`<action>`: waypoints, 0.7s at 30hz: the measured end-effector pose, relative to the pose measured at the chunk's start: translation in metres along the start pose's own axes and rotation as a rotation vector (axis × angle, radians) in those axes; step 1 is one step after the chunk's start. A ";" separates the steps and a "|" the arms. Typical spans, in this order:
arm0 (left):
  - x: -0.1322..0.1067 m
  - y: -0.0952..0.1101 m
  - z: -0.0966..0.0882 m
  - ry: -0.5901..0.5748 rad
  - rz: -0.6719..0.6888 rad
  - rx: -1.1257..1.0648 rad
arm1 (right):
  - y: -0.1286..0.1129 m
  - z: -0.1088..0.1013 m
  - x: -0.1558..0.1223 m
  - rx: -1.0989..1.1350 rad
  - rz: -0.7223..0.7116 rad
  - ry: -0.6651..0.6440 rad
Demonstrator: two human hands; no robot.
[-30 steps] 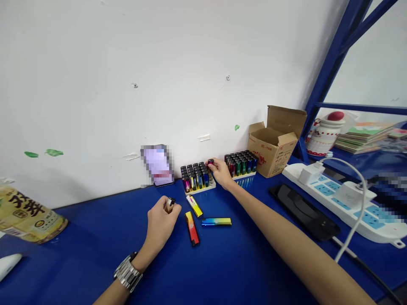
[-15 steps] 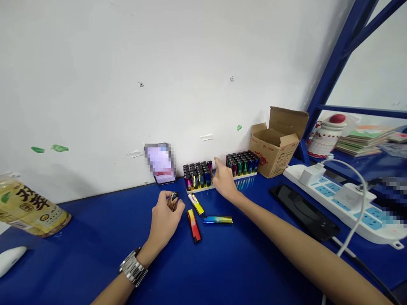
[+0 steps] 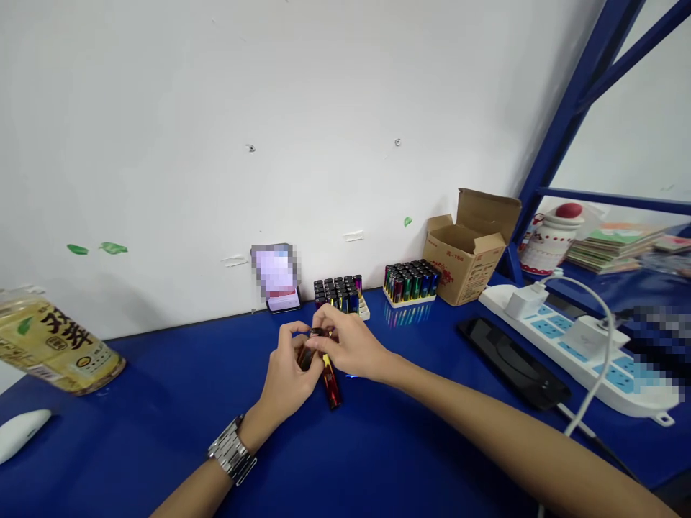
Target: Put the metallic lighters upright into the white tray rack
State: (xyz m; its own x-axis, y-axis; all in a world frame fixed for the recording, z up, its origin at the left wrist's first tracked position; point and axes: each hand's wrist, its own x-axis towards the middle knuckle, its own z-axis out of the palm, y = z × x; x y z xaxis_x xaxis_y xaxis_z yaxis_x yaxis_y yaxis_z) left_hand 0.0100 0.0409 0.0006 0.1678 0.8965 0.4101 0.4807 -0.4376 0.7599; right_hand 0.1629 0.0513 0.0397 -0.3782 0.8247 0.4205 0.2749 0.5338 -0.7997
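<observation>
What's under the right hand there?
A bright blue sliver, probably a lighter, shows beneath the right hand; everything else under that hand is covered.

Racked lighters [image 3: 411, 282] show metallic rainbow gradients; the tabletop [image 3: 162, 424] is deep blue.

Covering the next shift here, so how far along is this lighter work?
Looks done: a red lighter lies out on the blue table. In hand: the left hand and right hand meet on a dark lighter. Left: many lighters stand in rows in two white trays.
</observation>
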 end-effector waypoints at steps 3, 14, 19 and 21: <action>0.002 -0.002 0.001 0.032 0.093 0.048 | 0.012 -0.024 0.002 0.115 -0.031 0.299; 0.003 -0.001 0.003 -0.217 0.235 0.387 | 0.076 -0.066 0.018 -0.189 0.042 0.469; 0.002 -0.004 0.003 -0.245 0.248 0.422 | 0.082 -0.067 0.028 -0.590 -0.012 0.292; 0.003 -0.004 0.004 -0.234 0.237 0.417 | 0.082 -0.070 0.028 -0.714 -0.039 0.199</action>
State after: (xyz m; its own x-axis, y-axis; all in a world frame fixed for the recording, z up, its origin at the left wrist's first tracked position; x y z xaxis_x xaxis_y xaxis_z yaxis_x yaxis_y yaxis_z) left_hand 0.0121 0.0454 -0.0035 0.4783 0.7885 0.3865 0.6993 -0.6083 0.3756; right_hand 0.2364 0.1315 0.0158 -0.2510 0.7845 0.5670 0.7980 0.4993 -0.3375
